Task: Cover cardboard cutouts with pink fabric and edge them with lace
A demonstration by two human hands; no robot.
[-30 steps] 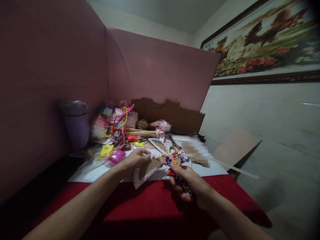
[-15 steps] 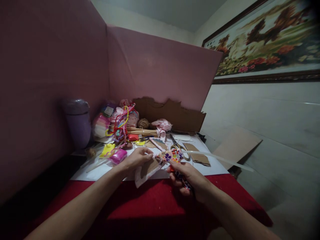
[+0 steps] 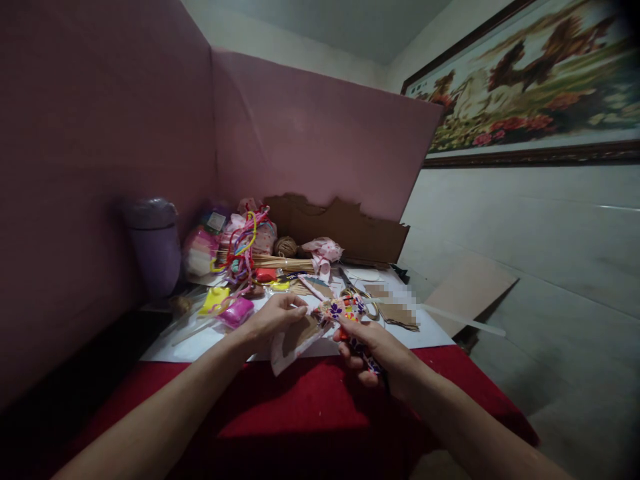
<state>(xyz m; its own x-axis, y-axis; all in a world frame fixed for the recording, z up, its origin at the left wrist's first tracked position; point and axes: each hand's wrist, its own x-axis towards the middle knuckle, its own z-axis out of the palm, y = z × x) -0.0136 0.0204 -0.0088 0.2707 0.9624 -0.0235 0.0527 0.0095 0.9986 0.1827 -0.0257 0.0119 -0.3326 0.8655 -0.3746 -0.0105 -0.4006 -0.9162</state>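
My right hand [image 3: 377, 347] is wrapped round the handle of a flower-patterned hot glue gun [image 3: 337, 309]. From the gun's back end a long whitish glue stick [image 3: 463, 317] pokes out to the right. The gun's nozzle points left, close to the fingertips of my left hand [image 3: 277, 317]. Those fingers pinch a piece of brown cardboard [image 3: 298, 335] with pale pinkish cloth along its edges, tilted above the table's front. Exactly where the nozzle meets the cardboard is hard to make out.
Scissors [image 3: 373, 309] and cut cardboard pieces [image 3: 397, 315] lie on the white sheet to the right. Yellow [image 3: 215, 300] and magenta packets [image 3: 237, 312] lie left. Behind are pipe cleaners [image 3: 245, 243], wooden sticks [image 3: 290, 263], a twine ball [image 3: 286, 247] and a purple bin [image 3: 157, 257].
Almost nothing differs. Both hands keep their holds on the glue gun and the cardboard piece, and the whole view has shifted very slightly.
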